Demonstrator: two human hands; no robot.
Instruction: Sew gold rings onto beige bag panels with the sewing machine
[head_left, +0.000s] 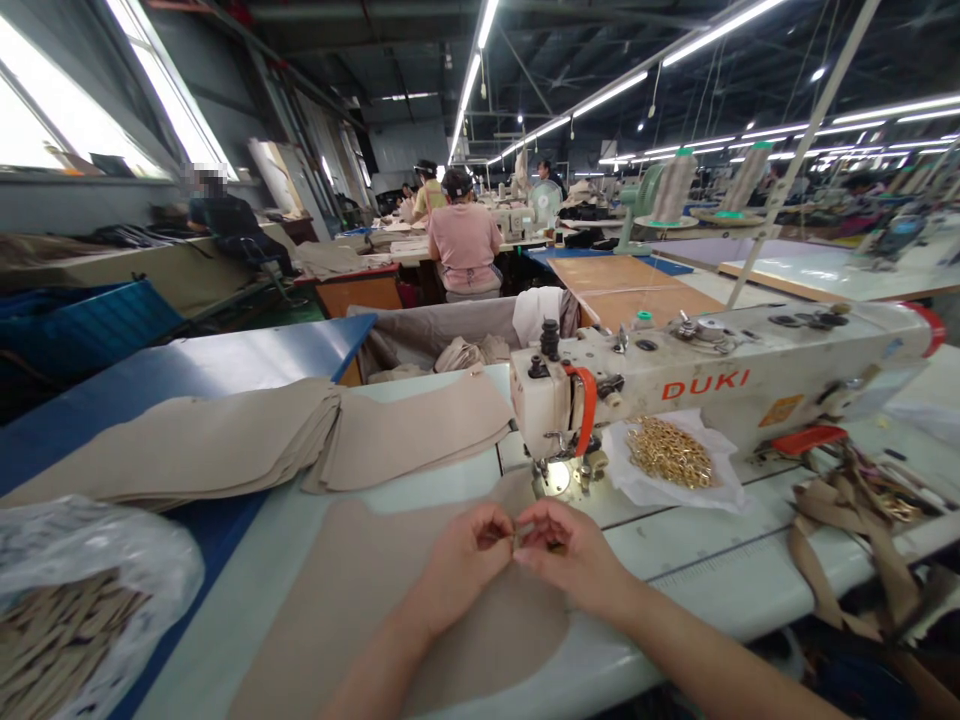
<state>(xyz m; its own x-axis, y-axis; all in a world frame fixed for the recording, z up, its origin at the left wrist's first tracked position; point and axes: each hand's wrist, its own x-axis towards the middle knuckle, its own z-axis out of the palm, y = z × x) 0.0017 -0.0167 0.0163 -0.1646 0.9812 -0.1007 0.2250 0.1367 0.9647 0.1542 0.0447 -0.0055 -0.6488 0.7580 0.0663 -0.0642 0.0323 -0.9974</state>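
Observation:
My left hand [471, 545] and my right hand [574, 550] meet in front of the sewing machine's needle area, fingertips pinched together. What lies between them is too small to make out; a dark goldish bit shows by the right fingers. Under both hands a flat beige fabric panel [337, 590] lies on the pale machine table [225, 620]. Just beyond stands the white sewing machine [637, 380], its lamp lighting the needle plate [557, 478]. To the right of its needle, small gold metal fittings [670, 452] are heaped on white paper [731, 490].
Stacked beige panels [225, 430] and a second stack [420, 425] lie at the left and behind. A plastic bag [150, 545] of short fabric strips [60, 640] sits at near left. Brown straps [817, 570] hang at the right edge. A person in pink [465, 245] sits ahead.

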